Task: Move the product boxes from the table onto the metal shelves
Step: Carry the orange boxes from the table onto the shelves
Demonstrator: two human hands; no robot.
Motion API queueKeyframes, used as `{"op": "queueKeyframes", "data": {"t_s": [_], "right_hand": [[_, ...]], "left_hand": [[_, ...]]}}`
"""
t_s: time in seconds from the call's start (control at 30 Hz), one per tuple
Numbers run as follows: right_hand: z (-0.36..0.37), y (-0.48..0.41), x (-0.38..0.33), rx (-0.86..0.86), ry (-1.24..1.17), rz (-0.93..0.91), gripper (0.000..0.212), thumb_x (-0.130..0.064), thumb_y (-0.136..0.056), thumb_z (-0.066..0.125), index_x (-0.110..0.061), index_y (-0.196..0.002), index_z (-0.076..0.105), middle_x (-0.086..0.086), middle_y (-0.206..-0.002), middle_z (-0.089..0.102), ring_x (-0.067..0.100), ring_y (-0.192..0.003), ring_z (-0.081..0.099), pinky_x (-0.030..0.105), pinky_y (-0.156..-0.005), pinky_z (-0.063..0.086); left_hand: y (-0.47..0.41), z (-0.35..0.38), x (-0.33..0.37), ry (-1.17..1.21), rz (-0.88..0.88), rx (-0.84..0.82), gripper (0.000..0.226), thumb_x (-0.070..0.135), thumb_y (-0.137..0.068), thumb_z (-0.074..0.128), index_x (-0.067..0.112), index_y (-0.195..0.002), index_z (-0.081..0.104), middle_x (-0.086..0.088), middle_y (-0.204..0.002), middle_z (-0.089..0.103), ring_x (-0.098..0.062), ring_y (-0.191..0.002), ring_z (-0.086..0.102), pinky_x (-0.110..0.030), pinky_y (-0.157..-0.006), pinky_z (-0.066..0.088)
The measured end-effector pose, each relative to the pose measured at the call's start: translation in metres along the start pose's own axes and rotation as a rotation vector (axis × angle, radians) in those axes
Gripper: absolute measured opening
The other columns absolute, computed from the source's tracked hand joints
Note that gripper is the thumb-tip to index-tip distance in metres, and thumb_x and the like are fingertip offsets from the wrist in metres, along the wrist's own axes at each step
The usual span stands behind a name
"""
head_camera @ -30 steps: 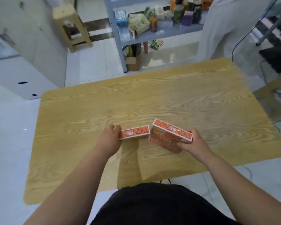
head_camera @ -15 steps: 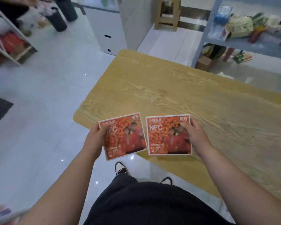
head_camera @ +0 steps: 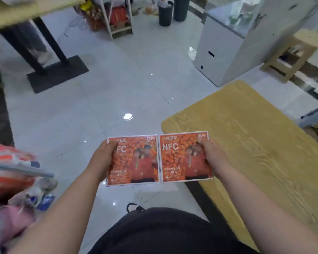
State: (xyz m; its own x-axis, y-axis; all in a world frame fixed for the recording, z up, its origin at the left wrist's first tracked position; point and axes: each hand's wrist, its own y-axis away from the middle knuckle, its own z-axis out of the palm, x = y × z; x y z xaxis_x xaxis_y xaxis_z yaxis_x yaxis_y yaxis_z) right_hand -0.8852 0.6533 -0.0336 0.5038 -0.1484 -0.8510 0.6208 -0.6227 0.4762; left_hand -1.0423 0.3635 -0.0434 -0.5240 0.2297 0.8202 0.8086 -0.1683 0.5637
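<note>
I carry two flat orange product boxes printed "NFC", side by side in front of my body, faces up. My left hand [head_camera: 102,158] grips the left box [head_camera: 138,162] by its left edge, thumb on top. My right hand [head_camera: 212,158] grips the right box [head_camera: 180,158] by its right edge. Both boxes hang above the tiled floor, just off the wooden table's [head_camera: 264,153] left corner. A metal shelf [head_camera: 20,170] edge with blurred packaged goods shows at the lower left.
A white cabinet [head_camera: 224,52] and a wooden stool [head_camera: 294,52] stand at the upper right. A black table base [head_camera: 57,72] sits at the upper left, a white rack [head_camera: 117,17] with goods and dark bins [head_camera: 165,13] behind. Open tiled floor lies ahead.
The view has swung left, away from the table. Both boxes were lifted off the table and turned face up, and now hang over the floor. A shelf has come into view at the lower left.
</note>
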Motion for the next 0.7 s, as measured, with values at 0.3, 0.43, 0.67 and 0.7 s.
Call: {"op": "queueKeyframes", "data": {"t_s": [0.3,0.43,0.67,0.7], "right_hand": [[0.203,-0.033,-0.095,-0.41,0.35,-0.215,0.032,-0.04,-0.097,0.053,-0.019,-0.083,0.072,-0.013,-0.069,0.074,0.002,-0.065,0.068,0.013,-0.063,0.049],[0.273,-0.051,-0.106,-0.523,0.411,-0.235,0.039,-0.057,-0.089,0.057,-0.023,-0.101,0.071,-0.004,-0.095,0.077,0.014,-0.088,0.073,0.033,-0.076,0.053],[0.392,-0.086,-0.135,-0.792,0.547,-0.29,0.035,-0.053,-0.094,0.056,-0.022,-0.102,0.071,-0.004,-0.091,0.078,0.016,-0.086,0.075,0.035,-0.079,0.055],[0.41,-0.091,-0.14,-0.829,0.562,-0.295,0.036,-0.054,-0.094,0.056,-0.022,-0.103,0.071,-0.004,-0.093,0.078,0.017,-0.087,0.075,0.037,-0.084,0.056]], "left_hand": [[-0.015,-0.173,0.021,0.255,-0.069,0.342,0.019,0.028,-0.089,0.047,0.018,-0.082,0.061,-0.007,-0.073,0.068,-0.023,-0.06,0.067,-0.043,-0.068,0.057],[-0.013,-0.217,0.009,0.371,-0.119,0.446,0.021,0.03,-0.09,0.045,0.018,-0.09,0.062,-0.014,-0.086,0.071,-0.03,-0.075,0.069,-0.053,-0.077,0.057],[-0.01,-0.257,0.008,0.498,-0.149,0.707,0.026,0.027,-0.097,0.042,0.017,-0.082,0.062,-0.007,-0.069,0.071,-0.023,-0.062,0.069,-0.046,-0.076,0.056],[-0.012,-0.261,0.009,0.522,-0.149,0.751,0.028,0.025,-0.099,0.041,0.018,-0.08,0.06,-0.005,-0.064,0.07,-0.022,-0.058,0.068,-0.042,-0.074,0.055]]}}
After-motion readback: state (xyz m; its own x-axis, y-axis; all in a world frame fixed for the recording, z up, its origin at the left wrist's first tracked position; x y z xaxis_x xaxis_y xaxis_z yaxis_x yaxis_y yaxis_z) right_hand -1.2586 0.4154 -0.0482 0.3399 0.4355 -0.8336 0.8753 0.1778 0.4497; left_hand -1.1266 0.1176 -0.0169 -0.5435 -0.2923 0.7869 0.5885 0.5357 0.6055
